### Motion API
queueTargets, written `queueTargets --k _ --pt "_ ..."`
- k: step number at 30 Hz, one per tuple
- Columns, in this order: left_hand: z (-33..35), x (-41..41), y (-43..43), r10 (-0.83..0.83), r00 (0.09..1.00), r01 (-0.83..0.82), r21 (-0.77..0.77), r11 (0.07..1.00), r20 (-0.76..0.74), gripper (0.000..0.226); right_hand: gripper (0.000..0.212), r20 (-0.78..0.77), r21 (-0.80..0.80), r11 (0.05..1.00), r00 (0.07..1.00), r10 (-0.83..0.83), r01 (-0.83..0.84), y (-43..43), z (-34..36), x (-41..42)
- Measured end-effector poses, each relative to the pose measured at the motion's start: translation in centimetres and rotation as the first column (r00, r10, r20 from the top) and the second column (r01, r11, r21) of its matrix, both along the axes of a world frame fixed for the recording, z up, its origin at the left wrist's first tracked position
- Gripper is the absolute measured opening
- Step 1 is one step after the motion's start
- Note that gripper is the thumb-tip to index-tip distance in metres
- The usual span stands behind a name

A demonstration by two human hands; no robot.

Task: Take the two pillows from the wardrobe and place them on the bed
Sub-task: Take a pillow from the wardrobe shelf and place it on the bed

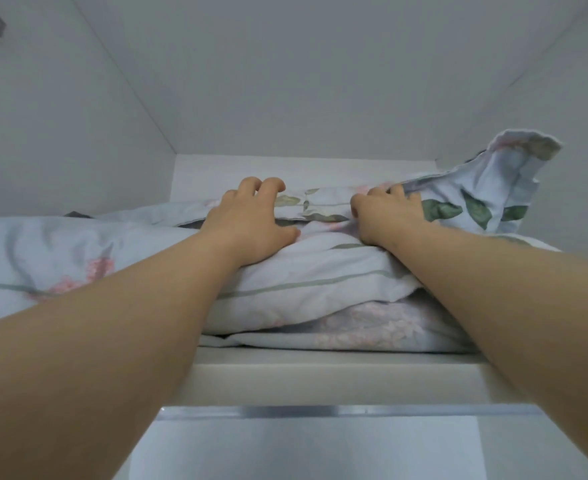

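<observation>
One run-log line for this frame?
stage: reaching | left hand: on top pillow | right hand: gripping pillowcase flap | pillows: stacked on wardrobe shelf | bed: unseen

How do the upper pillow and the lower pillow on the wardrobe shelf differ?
1. The upper pillow lies on top; the lower pillow is pressed beneath.
2. The left hand and right hand touch the upper pillow, not the lower.
Both have pale floral covers.
</observation>
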State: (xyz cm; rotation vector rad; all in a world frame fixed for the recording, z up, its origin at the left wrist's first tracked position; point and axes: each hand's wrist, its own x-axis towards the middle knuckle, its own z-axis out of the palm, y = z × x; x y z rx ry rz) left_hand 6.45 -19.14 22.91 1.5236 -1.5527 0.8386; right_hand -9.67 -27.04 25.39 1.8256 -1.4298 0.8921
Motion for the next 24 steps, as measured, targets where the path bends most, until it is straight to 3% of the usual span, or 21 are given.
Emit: queueTargets --k 4,6,8,11,14,17,20,24 --pt "-0.1 0.0 0.1 -0.006 1.0 0.005 -0.016 1.0 -0.005 0.063 0.037 0.079 -0.084 0.993 0.993 0.087 -0.08 0.0 0.1 -0.1" --pt "-0.2 0.0 0.2 -0.004 1.0 0.004 -0.01 1.0 -0.018 0.062 0.05 0.098 -0.183 0.974 0.984 0.151 -0.132 0.2 0.0 -0.4" --pt "-0.3 0.1 0.4 0.004 0.999 -0.005 -0.004 1.0 -0.033 0.061 0.053 0.073 -0.224 0.972 0.993 0.089 -0.071 0.1 -0.1 -0.8" --pt "-0.7 0.4 0.8 0.02 0.999 -0.02 0.008 1.0 -0.045 0.058 0.036 0.056 -0.202 0.978 0.998 -0.043 0.054 0.1 -0.2 -1.5" --pt "-1.0 0.5 1.1 0.016 0.997 -0.015 0.009 1.0 -0.07 0.057 0.029 0.009 -0.29 0.956 0.999 -0.036 0.037 0.4 0.0 -1.7" --pt "-1.0 0.5 1.3 0.018 0.996 -0.018 -0.005 1.0 -0.092 0.057 0.025 0.108 -0.385 0.911 0.973 0.205 -0.149 0.7 0.1 -1.0" --pt "-1.0 0.5 1.2 0.013 0.994 -0.016 -0.03 0.999 -0.107 0.062 0.02 0.278 -0.537 0.784 0.811 0.514 -0.313 1.5 0.5 -1.0" --pt "-1.0 0.6 1.4 -0.002 0.989 -0.015 -0.117 0.993 -0.146 0.082 0.018 0.141 -0.742 0.491 0.61 0.78 -0.456 4.6 0.2 -1.1"
